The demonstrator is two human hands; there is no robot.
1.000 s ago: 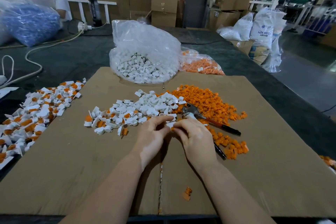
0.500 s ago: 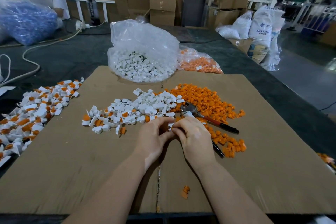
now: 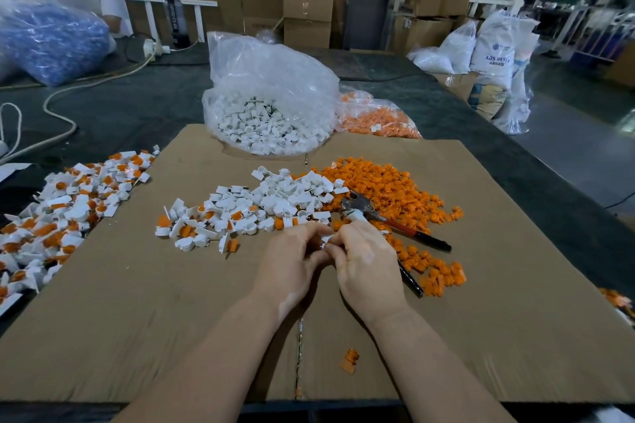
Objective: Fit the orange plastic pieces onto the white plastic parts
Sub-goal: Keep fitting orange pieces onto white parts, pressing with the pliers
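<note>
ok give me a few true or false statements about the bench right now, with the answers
1. Both hands, left hand and right hand, meet over a small white plastic part. True.
2. The pliers are held in the right hand. False: they lie on the cardboard sheet beside the orange pieces pile.
3. The clear bag holds white parts. True.
4. The pile at the far left is all orange. False: the fitted pile mixes white and orange.
5. A single orange piece lies near the sheet's front edge. True.
</note>
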